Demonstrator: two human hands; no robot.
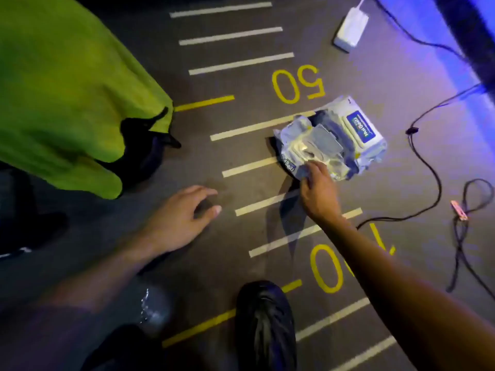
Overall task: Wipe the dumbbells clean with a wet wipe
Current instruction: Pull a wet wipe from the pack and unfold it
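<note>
Two white wet wipe packs lie side by side on the dark marked floor, the near wet wipe pack (pixel 308 145) with its flap open and the far pack (pixel 360 127) showing a blue label. My right hand (pixel 318 194) reaches forward and its fingertips pinch the near edge of the near pack. My left hand (pixel 182 218) hovers low over the floor to the left, fingers spread and loosely curved, holding nothing. No dumbbell is plainly visible. A dark rounded thing (pixel 144 156) pokes out from under a green cloth.
A large green cloth (pixel 61 89) covers the left side. A black shoe (pixel 265 325) stands at the bottom centre, with a blurred shiny object (pixel 154 309) left of it. Black cables (pixel 428 167) snake across the right, and a white power adapter (pixel 351 25) lies at the top.
</note>
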